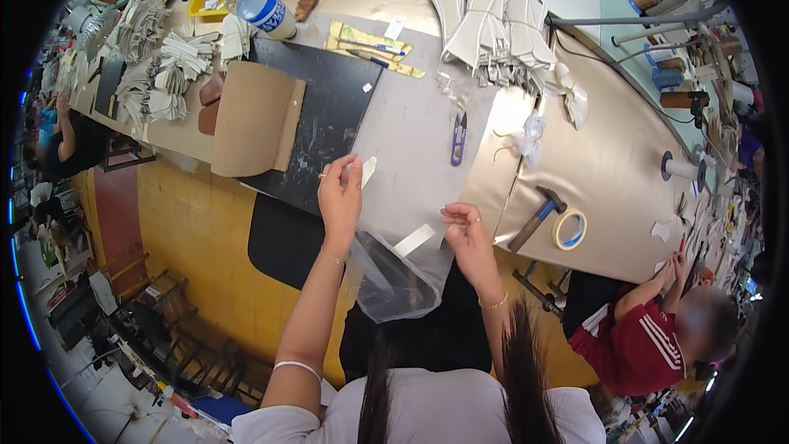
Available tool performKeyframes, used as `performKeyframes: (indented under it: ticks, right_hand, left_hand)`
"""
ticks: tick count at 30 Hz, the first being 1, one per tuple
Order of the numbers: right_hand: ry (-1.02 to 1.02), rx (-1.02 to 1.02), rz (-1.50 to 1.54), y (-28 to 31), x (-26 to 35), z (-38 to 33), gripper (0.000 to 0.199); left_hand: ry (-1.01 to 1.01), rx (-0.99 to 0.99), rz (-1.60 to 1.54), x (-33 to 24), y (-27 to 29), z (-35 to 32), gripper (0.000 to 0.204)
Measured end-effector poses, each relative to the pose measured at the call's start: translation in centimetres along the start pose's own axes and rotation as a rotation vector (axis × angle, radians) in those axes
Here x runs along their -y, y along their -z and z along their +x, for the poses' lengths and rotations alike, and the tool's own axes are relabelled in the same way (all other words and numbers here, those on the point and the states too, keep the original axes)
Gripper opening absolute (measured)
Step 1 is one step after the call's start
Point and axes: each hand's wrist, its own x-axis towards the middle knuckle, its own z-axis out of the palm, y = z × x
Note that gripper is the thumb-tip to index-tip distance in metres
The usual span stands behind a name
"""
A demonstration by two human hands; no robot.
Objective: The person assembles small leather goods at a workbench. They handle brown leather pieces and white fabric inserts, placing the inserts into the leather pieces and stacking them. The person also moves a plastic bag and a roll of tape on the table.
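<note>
My left hand (340, 201) pinches a small white strip (369, 171) above the edge between the black board (333, 107) and the grey work surface (403, 140). To the right, my right hand (471, 251) is raised over the front edge with loosely curled fingers apart and nothing visible in them. Between my hands a second white strip (413, 240) lies by a clear plastic bag (399, 288), which hangs over the table's edge toward my lap. Purple thread snips (459, 140) lie beyond my right hand.
A hammer (538, 218) and a tape roll (569, 229) lie to the right. A curled brown sheet (255, 119) covers part of the board. Bundled pale pieces (489, 25) and a water bottle (261, 10) stand farther back. A person in red (633, 337) sits at the right.
</note>
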Motion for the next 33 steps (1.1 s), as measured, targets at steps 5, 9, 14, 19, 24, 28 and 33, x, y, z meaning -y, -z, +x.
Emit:
performKeyframes:
  ticks: [5, 9, 14, 19, 24, 28, 33]
  right_hand:
    - [0.066, -0.082, -0.369, -3.2, -1.1, -6.2, 0.077]
    - [0.191, -0.055, -0.803, -5.0, -3.8, -8.2, 0.078]
    - [0.164, -0.2, -0.437, -6.4, -6.7, -7.3, 0.009]
    - [0.036, -0.318, -0.404, -5.8, -8.0, -5.9, 0.01]
    - [0.07, -0.358, -0.394, -5.5, -10.1, -5.4, 0.012]
    - [-0.019, -0.359, -0.403, -4.9, -10.6, -5.1, 0.013]
    - [0.03, -0.381, -0.296, -4.6, -10.5, -5.2, 0.012]
  left_hand:
    - [0.182, -0.056, -0.272, 1.7, 0.4, -4.1, 0.028]
    - [0.275, 0.057, -0.342, 3.1, 0.6, -6.8, 0.031]
    - [0.264, 0.164, -0.45, 4.1, 0.4, -7.7, 0.032]
    - [0.227, 0.274, -0.594, 7.2, -0.3, -8.4, 0.029]
    - [0.28, 0.353, -0.421, 8.5, -0.2, -9.6, 0.019]
    - [0.328, 0.338, -0.504, 8.3, -0.3, -9.2, 0.017]
    - [0.335, 0.322, -0.547, 9.4, -1.0, -8.7, 0.016]
